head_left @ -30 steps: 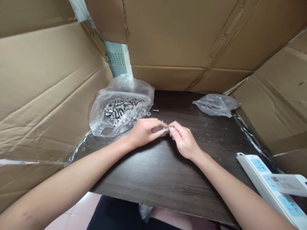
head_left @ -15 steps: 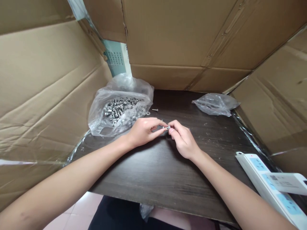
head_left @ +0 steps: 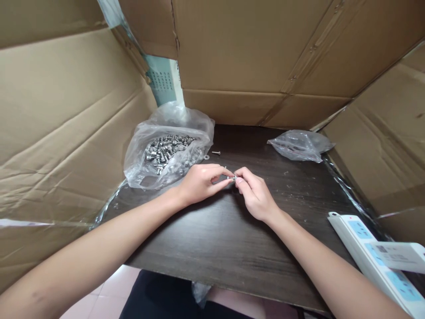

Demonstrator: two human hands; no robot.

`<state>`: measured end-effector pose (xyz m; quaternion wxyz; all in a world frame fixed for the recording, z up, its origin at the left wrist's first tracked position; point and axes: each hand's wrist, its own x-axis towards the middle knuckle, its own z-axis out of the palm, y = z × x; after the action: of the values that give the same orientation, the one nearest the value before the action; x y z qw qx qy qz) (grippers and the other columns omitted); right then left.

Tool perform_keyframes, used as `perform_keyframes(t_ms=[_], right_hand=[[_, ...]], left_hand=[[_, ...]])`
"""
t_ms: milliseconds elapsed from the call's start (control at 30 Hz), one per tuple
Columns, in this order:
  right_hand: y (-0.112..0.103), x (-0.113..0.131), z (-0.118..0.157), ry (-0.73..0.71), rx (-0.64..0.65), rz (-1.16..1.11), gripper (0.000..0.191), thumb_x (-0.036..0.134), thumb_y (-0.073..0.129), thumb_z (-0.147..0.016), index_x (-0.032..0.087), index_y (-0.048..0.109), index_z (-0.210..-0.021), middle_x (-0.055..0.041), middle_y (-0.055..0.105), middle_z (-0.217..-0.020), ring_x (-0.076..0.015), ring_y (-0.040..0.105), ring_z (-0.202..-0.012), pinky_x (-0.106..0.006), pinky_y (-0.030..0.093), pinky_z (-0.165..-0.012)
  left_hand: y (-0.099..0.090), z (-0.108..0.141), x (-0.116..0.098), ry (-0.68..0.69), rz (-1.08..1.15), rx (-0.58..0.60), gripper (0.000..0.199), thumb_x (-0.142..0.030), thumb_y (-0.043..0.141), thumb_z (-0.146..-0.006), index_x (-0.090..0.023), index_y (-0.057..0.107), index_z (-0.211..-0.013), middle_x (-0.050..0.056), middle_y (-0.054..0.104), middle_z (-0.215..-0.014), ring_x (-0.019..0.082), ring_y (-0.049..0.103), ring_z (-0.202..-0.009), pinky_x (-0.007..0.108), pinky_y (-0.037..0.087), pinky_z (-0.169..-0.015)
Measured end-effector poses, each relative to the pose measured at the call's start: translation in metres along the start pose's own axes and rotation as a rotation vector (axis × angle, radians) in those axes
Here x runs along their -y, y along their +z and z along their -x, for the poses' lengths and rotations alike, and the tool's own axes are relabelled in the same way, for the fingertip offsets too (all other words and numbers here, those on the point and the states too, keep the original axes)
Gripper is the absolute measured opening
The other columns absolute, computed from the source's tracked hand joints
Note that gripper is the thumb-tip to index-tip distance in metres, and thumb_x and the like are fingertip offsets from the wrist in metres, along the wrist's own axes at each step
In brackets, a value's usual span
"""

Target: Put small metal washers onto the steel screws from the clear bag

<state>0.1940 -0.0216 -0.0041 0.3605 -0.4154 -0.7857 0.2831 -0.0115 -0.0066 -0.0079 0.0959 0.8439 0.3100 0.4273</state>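
Over the middle of the dark table, my left hand [head_left: 201, 182] and my right hand [head_left: 256, 195] meet fingertip to fingertip around a small silver screw [head_left: 231, 178]. Both hands are closed in a pinch on it, thumb against index finger. The fingertips hide much of the piece, so I cannot tell what sits on its shank. Beyond my left hand lies an open clear plastic bag [head_left: 134, 166] full of silver screws [head_left: 168, 150]. Just right of the bag are a loose screw [head_left: 216, 153] and a flat washer [head_left: 206, 157].
Another clear plastic bag [head_left: 302, 144] lies at the back right. A white power strip [head_left: 381, 261] runs along the right side, with a white labelled piece [head_left: 398, 256] across it. Cardboard walls [head_left: 232, 48] enclose the dark table [head_left: 212, 239] at the back and sides.
Both hands keep their pinch on the screw and have barely moved. The whole view has shifted very slightly.
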Motion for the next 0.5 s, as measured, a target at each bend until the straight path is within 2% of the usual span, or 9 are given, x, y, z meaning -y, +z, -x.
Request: perform_keyframes(t_ms=[500], right_hand=[[0.0011, -0.0008, -0.0002, -0.016, -0.002, -0.009, 0.029, 0.032, 0.039, -0.104, 0.020, 0.052, -0.081, -0.0008, 0.054, -0.072, -0.0160, 0.053, -0.066, -0.030, 0.040, -0.065]], left_hand=[[0.0008, -0.0003, 0.0015, 0.008, 0.006, -0.009, 0.017, -0.029, 0.066, -0.097, -0.015, 0.076, -0.099, -0.002, 0.059, -0.062, 0.009, 0.052, -0.055, 0.020, 0.037, -0.055]])
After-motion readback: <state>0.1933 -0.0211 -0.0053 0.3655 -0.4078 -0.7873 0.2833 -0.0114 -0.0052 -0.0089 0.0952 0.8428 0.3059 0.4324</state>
